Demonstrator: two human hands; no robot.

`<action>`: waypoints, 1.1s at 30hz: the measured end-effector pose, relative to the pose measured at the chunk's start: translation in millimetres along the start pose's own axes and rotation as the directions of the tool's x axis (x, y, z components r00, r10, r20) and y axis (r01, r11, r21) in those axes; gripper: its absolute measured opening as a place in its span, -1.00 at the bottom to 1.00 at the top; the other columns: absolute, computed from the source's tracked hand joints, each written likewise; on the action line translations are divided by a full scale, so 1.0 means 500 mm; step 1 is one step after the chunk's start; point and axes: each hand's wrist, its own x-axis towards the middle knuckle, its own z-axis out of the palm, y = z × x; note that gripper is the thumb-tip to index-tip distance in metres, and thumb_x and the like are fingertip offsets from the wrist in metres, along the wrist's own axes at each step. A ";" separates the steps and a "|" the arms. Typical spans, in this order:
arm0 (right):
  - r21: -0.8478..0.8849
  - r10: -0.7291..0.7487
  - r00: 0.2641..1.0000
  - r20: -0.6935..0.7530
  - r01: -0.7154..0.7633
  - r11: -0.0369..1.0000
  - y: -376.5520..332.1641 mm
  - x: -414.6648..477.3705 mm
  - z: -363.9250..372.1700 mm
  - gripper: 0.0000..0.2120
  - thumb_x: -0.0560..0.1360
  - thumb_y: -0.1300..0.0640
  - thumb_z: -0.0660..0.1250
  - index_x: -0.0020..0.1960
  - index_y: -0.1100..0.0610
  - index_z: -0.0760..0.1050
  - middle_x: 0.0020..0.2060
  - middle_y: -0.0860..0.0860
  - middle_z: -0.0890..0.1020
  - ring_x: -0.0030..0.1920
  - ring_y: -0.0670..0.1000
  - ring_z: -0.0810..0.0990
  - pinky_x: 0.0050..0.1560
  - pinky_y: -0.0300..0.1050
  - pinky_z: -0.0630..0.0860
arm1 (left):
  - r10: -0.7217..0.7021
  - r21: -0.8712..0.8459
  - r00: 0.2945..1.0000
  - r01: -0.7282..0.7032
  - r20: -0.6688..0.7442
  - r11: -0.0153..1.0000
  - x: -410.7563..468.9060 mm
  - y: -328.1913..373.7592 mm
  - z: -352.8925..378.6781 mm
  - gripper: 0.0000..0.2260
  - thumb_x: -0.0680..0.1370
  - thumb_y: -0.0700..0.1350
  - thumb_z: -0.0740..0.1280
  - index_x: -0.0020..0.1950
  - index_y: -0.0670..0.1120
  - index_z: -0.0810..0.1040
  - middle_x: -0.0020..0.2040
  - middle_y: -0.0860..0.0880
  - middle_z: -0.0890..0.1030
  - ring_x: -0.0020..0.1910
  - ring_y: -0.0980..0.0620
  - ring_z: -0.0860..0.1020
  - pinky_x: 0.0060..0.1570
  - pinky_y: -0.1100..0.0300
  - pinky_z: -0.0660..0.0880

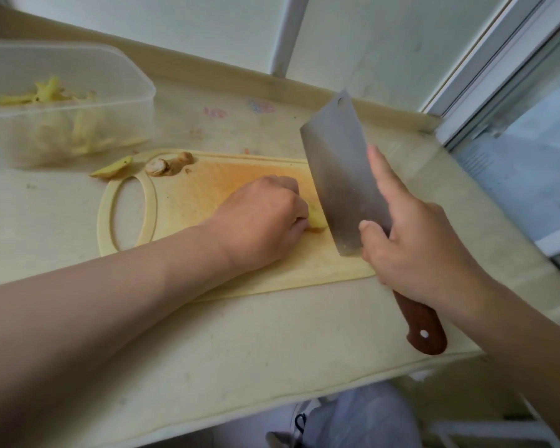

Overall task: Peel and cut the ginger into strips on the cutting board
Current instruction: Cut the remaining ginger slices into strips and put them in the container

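Observation:
A pale yellow cutting board (pixel 204 189) lies on the counter. My left hand (pixel 262 221) is curled over a small peeled piece of ginger (pixel 317 219) and holds it down on the board. My right hand (pixel 424 250) grips a steel cleaver (pixel 340 176) by its brown wooden handle, forefinger laid along the blade's side. The blade stands edge down right beside the ginger and my left fingers. Most of the ginger is hidden under my left hand. Two brown ginger knobs (pixel 167 164) lie at the board's far left corner.
A clear plastic tub (pixel 62 101) holding several yellow ginger strips stands at the back left. A ginger slice (pixel 112 169) lies on the counter beside the board's handle loop. A window frame (pixel 498 92) runs along the right, and the counter edge (pixel 304 396) is near me.

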 end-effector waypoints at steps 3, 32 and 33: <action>-0.063 -0.010 0.997 0.078 0.015 0.998 -0.005 0.014 -0.013 -0.17 0.63 0.19 0.24 0.67 -0.33 -0.12 -0.47 0.06 0.54 -0.49 -0.01 0.54 -0.37 -0.03 0.58 | -0.001 -0.003 1.000 0.001 -0.006 1.000 -0.001 0.000 -0.001 -0.83 0.55 -0.15 0.35 -0.17 -0.16 0.69 -0.11 -0.09 0.61 -0.12 -0.11 0.57 -0.19 0.09 0.49; -0.114 0.050 0.982 0.180 -0.029 0.993 -0.056 0.108 -0.001 -0.13 0.56 0.26 0.21 0.69 -0.28 -0.07 -0.33 0.07 0.64 -0.56 -0.05 0.60 -0.58 -0.23 0.47 | 0.025 0.010 1.000 -0.026 0.017 1.000 0.005 -0.008 -0.003 -0.86 0.49 -0.16 0.36 -0.21 -0.16 0.67 -0.18 -0.14 0.63 -0.16 -0.21 0.59 -0.23 0.06 0.52; -0.114 0.049 0.985 0.167 -0.030 0.993 -0.062 0.124 0.003 -0.12 0.53 0.27 0.20 0.69 -0.26 -0.07 -0.32 0.07 0.63 -0.56 -0.05 0.60 -0.58 -0.23 0.45 | 0.032 0.012 0.999 -0.032 0.014 0.999 0.005 -0.007 -0.005 -0.84 0.48 -0.14 0.33 -0.20 -0.16 0.68 -0.18 -0.14 0.63 -0.16 -0.22 0.59 -0.24 0.06 0.52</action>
